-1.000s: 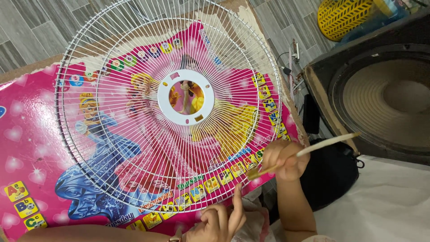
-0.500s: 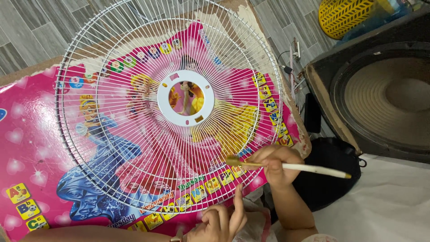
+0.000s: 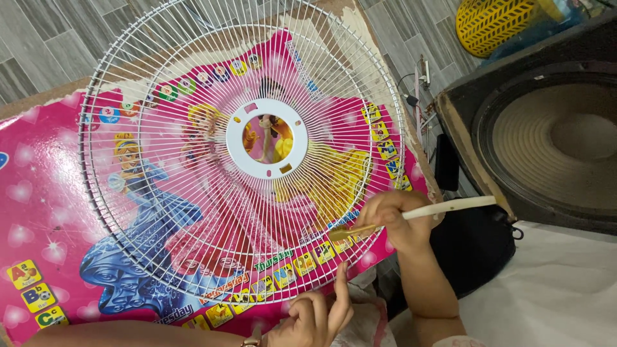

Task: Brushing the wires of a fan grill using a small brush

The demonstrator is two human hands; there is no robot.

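**Brush at the rim of a white fan guard**

Nearest the camera: left hand (image 3: pixel 313 319), low in frame, fingers loosely curled, one finger raised so that its tip meets the near edge of the fan guard (image 3: pixel 241 151). Nothing enclosed in that hand.

Just beyond, to the right: right hand (image 3: pixel 395 220), fingers pinched closed around a paintbrush (image 3: pixel 411 214). Pale handle sticks out to the right, slightly upward; the gold-tinted brush head lies against the wires at the guard's lower right rim.

The guard is a round white wire grille with a white plastic centre ring. It lies flat on a pink cartoon-printed board (image 3: pixel 45 212), covering most of it.

Right of the hand: a black bag (image 3: pixel 472 247) on white cloth (image 3: pixel 559 289). Farther right, a large loudspeaker (image 3: pixel 546 138), cone facing up. Far corner: yellow plastic basket (image 3: pixel 491 22) on grey floor tiles (image 3: pixel 38 38).
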